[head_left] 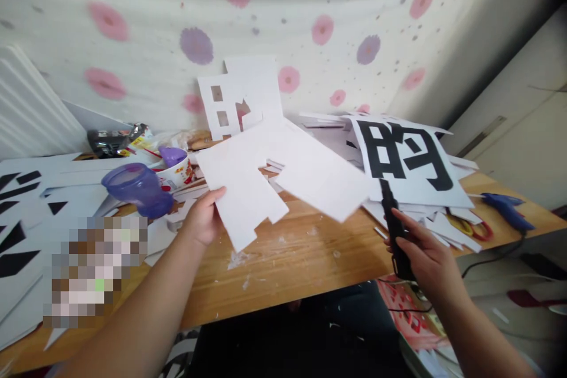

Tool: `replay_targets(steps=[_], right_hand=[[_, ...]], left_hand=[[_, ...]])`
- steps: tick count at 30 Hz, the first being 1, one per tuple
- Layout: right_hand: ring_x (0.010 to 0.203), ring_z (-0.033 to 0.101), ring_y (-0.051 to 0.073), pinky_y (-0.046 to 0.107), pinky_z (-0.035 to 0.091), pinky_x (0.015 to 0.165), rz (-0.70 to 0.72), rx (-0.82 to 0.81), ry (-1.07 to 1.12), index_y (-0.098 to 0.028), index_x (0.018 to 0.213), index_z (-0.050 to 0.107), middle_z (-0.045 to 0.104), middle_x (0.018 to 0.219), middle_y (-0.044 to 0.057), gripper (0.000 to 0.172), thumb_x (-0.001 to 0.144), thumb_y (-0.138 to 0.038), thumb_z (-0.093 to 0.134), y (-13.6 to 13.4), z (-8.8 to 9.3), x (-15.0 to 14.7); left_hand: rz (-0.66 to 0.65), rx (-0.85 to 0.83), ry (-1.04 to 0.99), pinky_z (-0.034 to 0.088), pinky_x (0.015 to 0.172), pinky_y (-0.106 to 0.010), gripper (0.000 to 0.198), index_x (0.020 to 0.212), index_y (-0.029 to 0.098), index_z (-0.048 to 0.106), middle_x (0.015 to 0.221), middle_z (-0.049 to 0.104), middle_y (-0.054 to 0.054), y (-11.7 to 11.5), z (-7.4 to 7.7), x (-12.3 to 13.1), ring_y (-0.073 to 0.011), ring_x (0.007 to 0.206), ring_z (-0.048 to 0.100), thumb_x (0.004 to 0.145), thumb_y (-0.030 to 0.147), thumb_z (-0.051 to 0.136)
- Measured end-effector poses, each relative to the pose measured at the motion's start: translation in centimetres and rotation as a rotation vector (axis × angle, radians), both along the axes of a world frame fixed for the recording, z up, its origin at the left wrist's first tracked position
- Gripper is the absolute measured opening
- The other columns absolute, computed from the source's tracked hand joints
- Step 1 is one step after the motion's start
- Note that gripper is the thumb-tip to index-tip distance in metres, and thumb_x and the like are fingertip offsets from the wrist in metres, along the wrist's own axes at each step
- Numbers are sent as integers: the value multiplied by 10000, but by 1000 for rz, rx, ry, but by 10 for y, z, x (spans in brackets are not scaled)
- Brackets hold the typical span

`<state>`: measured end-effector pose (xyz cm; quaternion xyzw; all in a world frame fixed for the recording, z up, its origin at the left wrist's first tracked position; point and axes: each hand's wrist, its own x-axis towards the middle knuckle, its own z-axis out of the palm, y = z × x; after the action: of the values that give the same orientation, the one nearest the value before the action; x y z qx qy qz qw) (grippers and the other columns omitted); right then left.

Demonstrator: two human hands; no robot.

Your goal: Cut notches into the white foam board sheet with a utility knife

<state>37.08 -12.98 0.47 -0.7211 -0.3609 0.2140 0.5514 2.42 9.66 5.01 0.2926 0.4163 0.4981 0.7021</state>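
Note:
My left hand [204, 217] grips the left edge of a white foam board cut-out [248, 171], thumb on its face. The piece is held tilted above the table; its lower side has a deep notch and stepped edges. In my right hand [427, 260] is a black pen-shaped tool [396, 227] with a narrow stepped front, pointing up and away. Its tip lies in front of a white sheet with a large black character [410, 156]. Behind the cut-out, another white board with square holes [252, 91] leans against the patterned wall cover.
A purple boot-shaped cup [137, 186] and a paper tub [177, 172] stand at the left. A blue glue gun [507, 208] with a cord lies at the right, near scissors [481, 230]. White scraps cover parts of the wooden table [305, 248]; black-printed sheets [20, 212] lie far left.

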Motion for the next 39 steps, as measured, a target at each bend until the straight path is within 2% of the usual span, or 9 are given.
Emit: replay_targets(steps=[4,11,16,20,22,26,28,33,39], right_hand=[[667,698,177,275,570,560,-20,224,297,-297,1206,686,725,923,32,482,730,-228,702,0,5,3],[862,733,236,364,608,777,277,409,603,-276,1154,715,759,940,64,435,719,-273,699,8,-1,1],[877,727,224,315,594,703,324,417,720,-304,1123,716,755,927,52,340,833,-467,647,22,-15,-6],[768,731,218,327,569,600,218,312,665,-333,1049,697,735,813,30,254,914,-483,542,32,-27,-11],[795,731,227,357,576,641,207,272,599,-336,1066,667,728,831,30,220,902,-431,556,34,-32,-13],[909,712,250,417,583,754,234,231,463,-334,1144,608,708,941,38,340,807,-330,655,35,-36,-20],[876,692,224,397,576,767,248,272,445,-332,1140,604,681,904,18,395,761,-299,711,37,-34,-24],[704,585,165,362,549,751,319,380,441,-313,1061,614,582,745,-20,411,709,-421,795,41,-29,-26],[504,377,140,326,483,611,301,385,382,-302,871,565,355,544,-70,251,806,-518,674,36,-30,-24]], left_hand=[[-92,-37,147,556,456,-297,171,792,99,729,681,748,-107,-19,-6,-20,-219,479,663,664,203,778],[-284,112,698,553,575,-331,525,846,161,720,764,755,-103,-52,-16,-38,-257,653,695,625,635,766],[-131,222,1080,415,520,-278,366,717,218,650,578,632,-2,-52,-25,-59,-197,541,562,703,579,709],[15,618,1340,440,669,-313,201,876,272,683,759,695,-14,-47,-23,-58,-236,711,613,801,454,644],[-98,807,1340,463,792,-345,191,901,282,704,883,720,-29,-45,-20,-43,-259,832,644,815,438,636],[-648,1142,1220,442,976,-452,190,997,284,738,1147,697,-81,-37,-14,-1,-314,1085,607,830,318,654],[-822,1225,1164,410,1028,-496,233,1036,285,736,1251,661,-93,-31,-13,18,-331,1178,569,815,235,682],[-898,1314,1207,346,1090,-526,358,1116,271,706,1345,614,-110,-16,-26,44,-350,1290,498,773,181,748],[-831,1212,1032,294,1125,-552,339,1114,304,732,1369,617,-87,-11,-47,41,-363,1336,473,799,179,723]])
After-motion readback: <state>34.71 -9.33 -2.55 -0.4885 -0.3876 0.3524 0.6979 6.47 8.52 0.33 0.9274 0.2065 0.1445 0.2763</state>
